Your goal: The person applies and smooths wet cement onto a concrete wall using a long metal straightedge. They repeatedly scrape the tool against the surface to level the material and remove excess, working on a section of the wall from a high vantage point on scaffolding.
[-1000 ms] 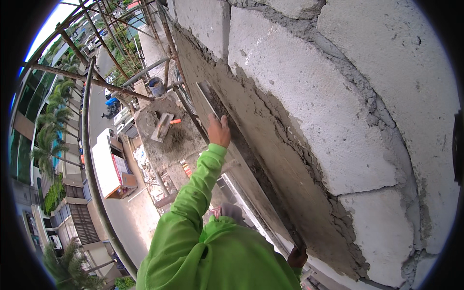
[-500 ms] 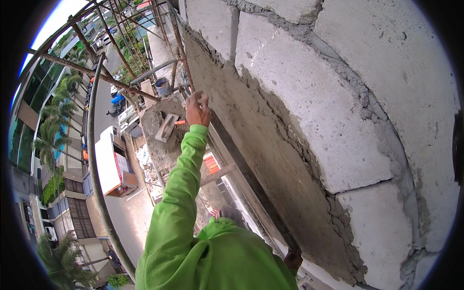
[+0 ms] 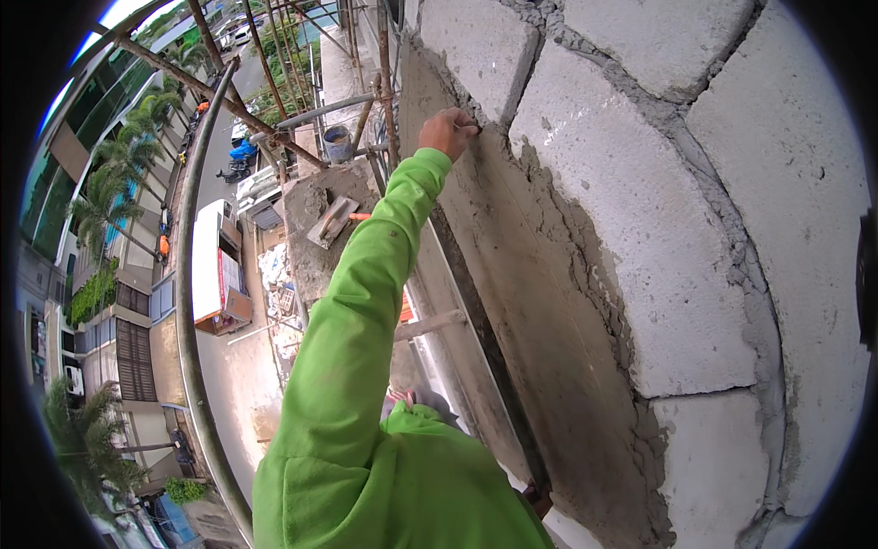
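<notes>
Right hand point(image 3: 446, 133) clenched against grey block wall point(image 3: 640, 229), tool in grip mostly hidden; left hand out of sight.

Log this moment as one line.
hand: raised, against grey mortar-coated block wall | tool in hand: unclear | steel trowel: lying on mortar board

Whatever is gripped in the raised hand point(image 3: 446, 133) is too small to be told. The other hand is hidden below the green sleeve point(image 3: 366, 302).
</notes>
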Available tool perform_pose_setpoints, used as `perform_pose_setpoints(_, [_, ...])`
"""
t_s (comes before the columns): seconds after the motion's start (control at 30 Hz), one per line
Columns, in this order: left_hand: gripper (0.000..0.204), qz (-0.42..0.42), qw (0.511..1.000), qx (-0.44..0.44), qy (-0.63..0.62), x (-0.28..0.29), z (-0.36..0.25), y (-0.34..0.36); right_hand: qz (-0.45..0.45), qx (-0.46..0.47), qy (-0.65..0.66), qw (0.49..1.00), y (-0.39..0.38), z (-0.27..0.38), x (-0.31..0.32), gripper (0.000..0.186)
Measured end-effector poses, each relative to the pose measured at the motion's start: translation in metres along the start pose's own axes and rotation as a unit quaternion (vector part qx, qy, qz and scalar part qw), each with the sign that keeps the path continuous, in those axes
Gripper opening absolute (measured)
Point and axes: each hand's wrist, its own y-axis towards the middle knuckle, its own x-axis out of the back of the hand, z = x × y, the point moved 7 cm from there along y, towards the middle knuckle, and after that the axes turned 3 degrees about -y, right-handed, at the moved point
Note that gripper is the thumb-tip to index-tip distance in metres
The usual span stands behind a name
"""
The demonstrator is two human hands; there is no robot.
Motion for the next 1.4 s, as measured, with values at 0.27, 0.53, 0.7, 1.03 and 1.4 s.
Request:
perform_pose_setpoints(0.27, [0.014, 0.049, 0.977, 0.073, -0.195, 0.051, 0.012, -0.046, 0.035, -0.050, 0.035, 0.998, 0.010, -0.032, 0.009, 0.030])
perform_pose_setpoints(0.53, [0.040, -0.040, 0.926, 0.257, 0.275, 0.138, 0.166, -0.111, 0.057, -0.216, 0.310, 0.924, -0.003, -0.062, -0.011, 0.032])
perform_pose_setpoints(0.7, [0.037, 0.105, 0.882, 0.392, 0.239, 0.151, 0.226, -0.184, 0.052, -0.228, 0.330, 0.914, 0.002, 0.011, 0.009, 0.024])
perform_pose_setpoints(1.03, [0.048, 0.021, 0.905, 0.305, -0.297, -0.001, 0.127, -0.245, 0.072, -0.107, 0.388, 0.912, 0.013, 0.070, 0.026, 0.018])
perform_pose_setpoints(1.4, [0.033, -0.069, 0.971, 0.199, -0.111, -0.015, 0.055, -0.087, 0.073, -0.175, 0.726, 0.661, 0.025, 0.113, 0.054, 0.026])
